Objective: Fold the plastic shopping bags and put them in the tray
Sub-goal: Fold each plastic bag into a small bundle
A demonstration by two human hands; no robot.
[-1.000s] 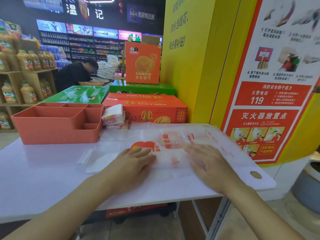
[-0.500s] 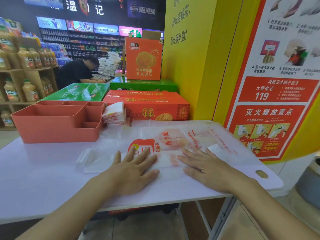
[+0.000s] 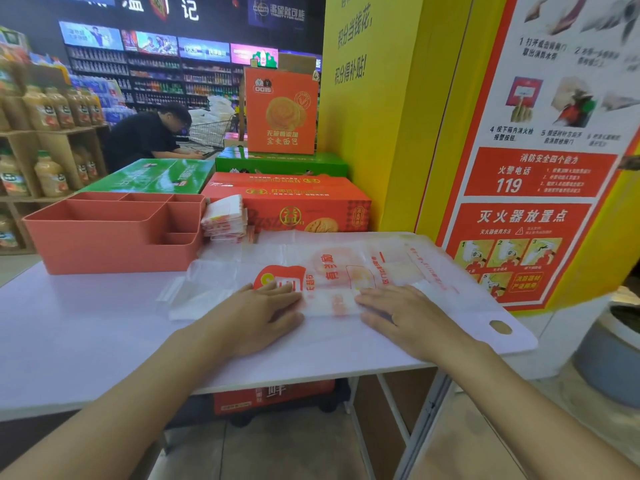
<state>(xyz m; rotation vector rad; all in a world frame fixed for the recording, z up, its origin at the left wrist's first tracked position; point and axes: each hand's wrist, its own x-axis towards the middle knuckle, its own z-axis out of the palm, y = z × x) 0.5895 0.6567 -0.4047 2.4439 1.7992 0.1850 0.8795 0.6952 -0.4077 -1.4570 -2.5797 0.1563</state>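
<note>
Head view: left hand (image 3: 258,315) lies flat, palm down, fingers extended and close together, pressing on the plastic shopping bag (image 3: 332,271). Right hand (image 3: 405,317) is the same: flat, palm down, fingers slightly spread, nothing gripped. The fingertips of the two hands point toward each other with a strip of bag between them.

The bag is translucent white with red and orange print and lies spread out on the white table (image 3: 86,327). Its near edge looks doubled over into a thicker band under and between the hands (fold line is hard to read through the clear film). The rest of the bag extends away from the hands toward the table's far edge and to the right.

Far left on the table: the salmon tray (image 3: 110,233) with several compartments, which look empty from this angle. Just beside its right wall, a stack of folded bags (image 3: 225,218) sits on the table, outside the tray.

Behind the table: an orange carton (image 3: 291,206), green cartons (image 3: 280,162) behind it, and an upright orange box (image 3: 280,112) on top. A yellow pillar (image 3: 374,116) stands to the right, with a red fire-safety poster (image 3: 530,168) beside it. In the background a person in a black top (image 3: 149,136) leans over near a shelf of juice bottles (image 3: 45,112).
</note>
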